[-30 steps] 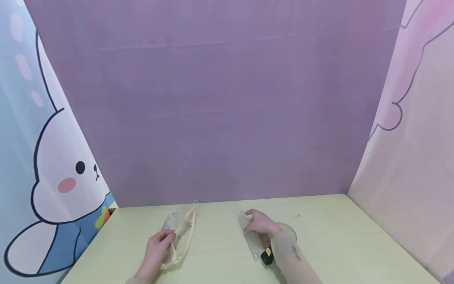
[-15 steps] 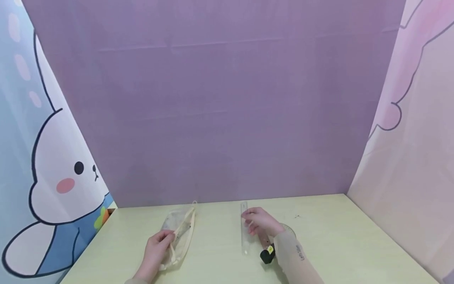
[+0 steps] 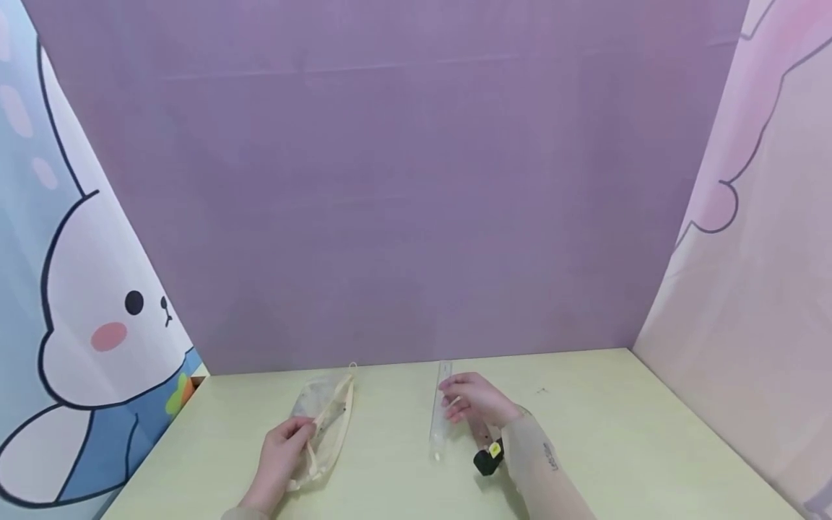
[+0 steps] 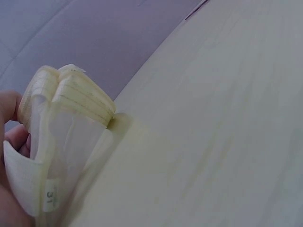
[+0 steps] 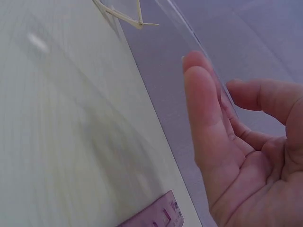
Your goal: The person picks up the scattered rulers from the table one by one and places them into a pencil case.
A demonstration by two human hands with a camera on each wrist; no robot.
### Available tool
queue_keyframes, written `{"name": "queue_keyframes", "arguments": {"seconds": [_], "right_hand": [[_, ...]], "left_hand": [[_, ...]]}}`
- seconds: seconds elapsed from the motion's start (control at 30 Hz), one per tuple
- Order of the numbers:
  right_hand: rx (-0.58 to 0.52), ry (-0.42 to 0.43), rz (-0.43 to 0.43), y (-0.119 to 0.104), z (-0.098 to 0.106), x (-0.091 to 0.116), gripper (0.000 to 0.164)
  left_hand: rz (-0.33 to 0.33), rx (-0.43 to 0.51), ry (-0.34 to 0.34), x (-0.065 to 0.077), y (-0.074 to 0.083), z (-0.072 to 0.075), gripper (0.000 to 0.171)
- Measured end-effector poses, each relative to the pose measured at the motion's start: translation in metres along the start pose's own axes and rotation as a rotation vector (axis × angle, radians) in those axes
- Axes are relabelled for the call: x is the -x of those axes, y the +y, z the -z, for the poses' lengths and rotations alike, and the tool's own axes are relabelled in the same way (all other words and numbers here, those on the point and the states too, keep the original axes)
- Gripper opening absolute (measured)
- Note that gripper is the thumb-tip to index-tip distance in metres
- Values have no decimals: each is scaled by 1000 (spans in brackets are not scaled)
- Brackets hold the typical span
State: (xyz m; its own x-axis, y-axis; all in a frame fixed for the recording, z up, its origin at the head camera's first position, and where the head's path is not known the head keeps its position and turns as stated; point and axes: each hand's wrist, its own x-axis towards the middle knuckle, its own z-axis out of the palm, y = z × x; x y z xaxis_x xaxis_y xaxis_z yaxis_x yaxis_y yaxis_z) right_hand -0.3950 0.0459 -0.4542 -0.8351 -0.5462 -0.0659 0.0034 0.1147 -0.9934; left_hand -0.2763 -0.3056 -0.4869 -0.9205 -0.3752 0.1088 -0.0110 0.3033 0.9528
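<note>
My left hand (image 3: pixel 282 448) pinches the rim of a translucent pouch (image 3: pixel 308 393) with cream edging, on the left of the table. In the left wrist view the pouch (image 4: pixel 71 142) bulges open, and a small tag marked 31 shows on it. My right hand (image 3: pixel 481 401) holds a clear ruler (image 3: pixel 440 433) between thumb and fingers, its long side running away from me. Seen from the right wrist, that ruler (image 5: pixel 182 21) is nearly edge-on. Below my right wrist lie a pinkish ruler (image 3: pixel 479 432) and a black object (image 3: pixel 487 461) with a yellow label, partly hidden by the sleeve.
A curved clear edge (image 3: pixel 525 410) peeks out behind the right cuff. Small dark marks (image 3: pixel 542 391) show on the pale table (image 3: pixel 390 448) farther right. A purple cloth (image 3: pixel 416 217) hangs along the back edge, with printed curtains on both sides.
The clear ruler has come up in my right hand, and its near end has swung left. My left hand keeps its grip on the pouch. The head view has shifted slightly.
</note>
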Motion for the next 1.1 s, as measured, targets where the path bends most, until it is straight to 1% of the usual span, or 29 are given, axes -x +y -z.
{"name": "queue_keyframes", "arguments": {"seconds": [0.1,0.23,0.43,0.63,0.73,0.9,1.1], "right_hand": [[-9,9,-4,-2,1,-1,33],[-22,9,-12,-1,-1,-3,33],[-25,13,-15,3,-2,-4,36],[-36,8,-12,2,-2,-4,37],[-50,-12,-15,3,1,-7,36],[-70,-19,-17,8,6,-7,37],[-60,-27,-16,13,5,-8,38]], "left_hand": [[2,-15,-5,-3,2,0,22],[3,-23,3,-1,1,2,22],[-5,-7,6,0,0,2,22],[-8,6,6,0,2,1,22],[-8,18,13,0,4,-2,23],[-33,24,-1,-7,9,-12,22],[-34,9,1,-11,12,-21,20]]}}
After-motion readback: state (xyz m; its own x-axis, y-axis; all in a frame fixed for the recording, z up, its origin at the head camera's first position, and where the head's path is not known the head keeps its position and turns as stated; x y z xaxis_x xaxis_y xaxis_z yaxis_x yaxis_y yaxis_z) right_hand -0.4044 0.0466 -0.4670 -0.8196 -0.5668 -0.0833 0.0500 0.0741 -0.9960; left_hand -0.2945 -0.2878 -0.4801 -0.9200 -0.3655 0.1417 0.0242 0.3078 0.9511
